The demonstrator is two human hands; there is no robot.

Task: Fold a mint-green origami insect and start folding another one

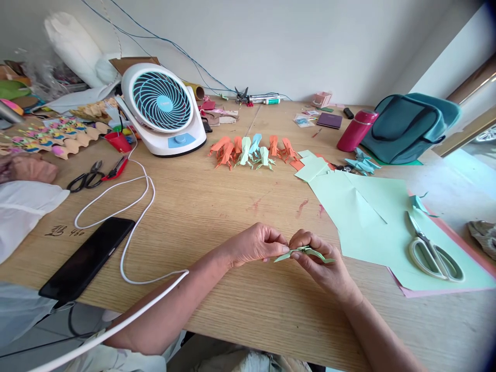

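Between my hands is a small folded green paper figure, with narrow pointed ends. My left hand pinches its left tip between thumb and fingers. Curled around its middle, my right hand grips it with the thumb below and the fingers on top; part of the paper is hidden by them. Farther back on the table stands a row of similar folded figures: orange ones, pale green ones and a blue one. Large green paper sheets lie to the right, with scissors on them.
A white fan stands at the back left. A white cable loops near a black phone and pliers. Another person's hand rests at the left edge. A pink flask and teal bag are back right.
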